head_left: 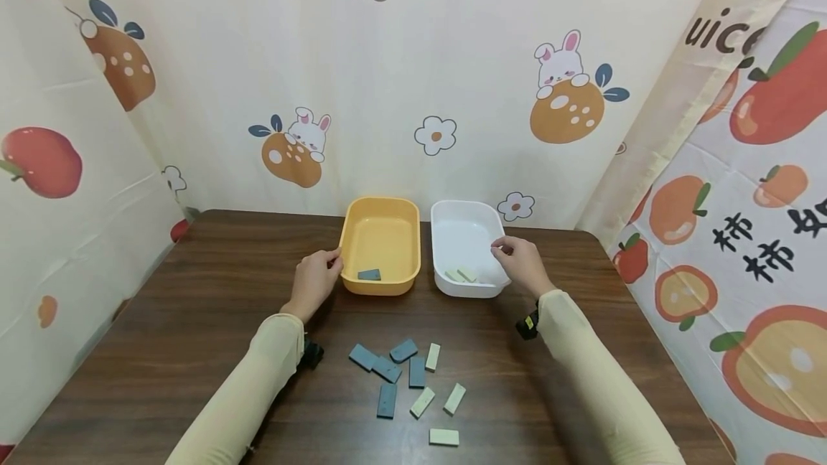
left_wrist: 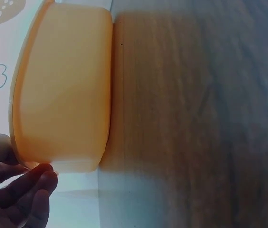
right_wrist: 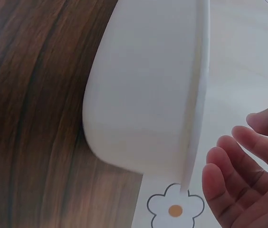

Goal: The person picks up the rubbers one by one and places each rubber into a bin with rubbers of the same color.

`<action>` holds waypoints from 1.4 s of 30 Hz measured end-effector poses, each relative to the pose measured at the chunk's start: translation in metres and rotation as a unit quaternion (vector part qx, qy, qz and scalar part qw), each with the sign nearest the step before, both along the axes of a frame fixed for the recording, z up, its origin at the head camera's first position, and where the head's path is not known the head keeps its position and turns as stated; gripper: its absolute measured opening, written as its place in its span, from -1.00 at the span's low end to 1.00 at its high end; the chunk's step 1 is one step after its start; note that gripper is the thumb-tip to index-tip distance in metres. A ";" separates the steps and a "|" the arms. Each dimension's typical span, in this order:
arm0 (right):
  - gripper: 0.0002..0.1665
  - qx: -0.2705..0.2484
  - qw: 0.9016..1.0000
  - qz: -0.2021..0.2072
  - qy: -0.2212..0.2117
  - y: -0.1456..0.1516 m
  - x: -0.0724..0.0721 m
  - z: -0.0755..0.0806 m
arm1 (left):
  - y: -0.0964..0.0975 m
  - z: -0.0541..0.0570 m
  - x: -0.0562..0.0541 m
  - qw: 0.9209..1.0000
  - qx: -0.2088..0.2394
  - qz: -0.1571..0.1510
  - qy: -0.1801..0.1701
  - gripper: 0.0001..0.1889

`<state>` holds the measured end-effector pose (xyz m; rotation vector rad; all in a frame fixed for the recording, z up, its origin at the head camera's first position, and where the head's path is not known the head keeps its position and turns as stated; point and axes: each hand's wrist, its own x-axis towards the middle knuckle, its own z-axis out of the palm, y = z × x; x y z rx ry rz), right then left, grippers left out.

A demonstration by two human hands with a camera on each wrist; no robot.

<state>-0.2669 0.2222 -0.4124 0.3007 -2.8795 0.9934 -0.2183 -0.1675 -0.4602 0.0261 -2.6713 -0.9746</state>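
My left hand (head_left: 315, 280) pinches the left rim of a yellow plastic bin (head_left: 381, 235); in the left wrist view its fingertips (left_wrist: 47, 180) meet the bin's corner. A dark blue-grey flat block (head_left: 370, 275) lies inside near the front. Beside it stands a white plastic bin (head_left: 466, 232) with pale green blocks (head_left: 466, 275) at its front end. My right hand (head_left: 522, 264) is over that bin's right rim. Its fingers are loosely bent and hold nothing, and the right wrist view shows the fingertips (right_wrist: 214, 175) a little apart from the white rim.
Several blue-grey blocks (head_left: 386, 400) and several pale green blocks (head_left: 444, 438) lie scattered on the dark wooden table (head_left: 213, 293) in front of the bins. A printed curtain (head_left: 388, 77) hangs right behind the table's back edge. Another printed cloth (head_left: 775, 235) hangs at the right.
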 end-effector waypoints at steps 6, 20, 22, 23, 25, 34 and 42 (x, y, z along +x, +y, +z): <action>-0.63 -0.016 1.000 -0.025 -0.006 0.009 0.003 -0.004 | -0.001 -0.001 0.000 1.000 -0.005 0.001 -0.001 -0.65; -0.62 -0.024 0.997 -0.057 -0.034 0.022 0.010 -0.016 | -0.003 -0.003 0.002 1.000 0.000 0.008 -0.007 -0.64; -0.60 -0.026 0.997 -0.061 -0.038 0.022 0.012 -0.017 | -0.003 -0.003 0.002 1.000 -0.002 0.010 -0.004 -0.65; -0.60 -0.026 0.997 -0.063 -0.040 0.023 0.013 -0.017 | -0.003 -0.003 0.002 1.000 -0.002 0.011 -0.003 -0.65; -0.58 -0.019 0.997 -0.068 -0.040 0.023 0.013 -0.020 | -0.002 -0.004 0.002 1.000 0.000 0.011 -0.001 -0.65; -0.51 0.004 0.994 -0.073 -0.077 0.026 0.016 -0.032 | 0.001 -0.006 0.001 1.000 -0.014 0.009 0.025 -0.67; -0.49 -0.023 0.992 -0.065 -0.106 0.026 0.013 -0.037 | 0.006 -0.003 0.002 1.000 0.009 0.004 0.018 -0.66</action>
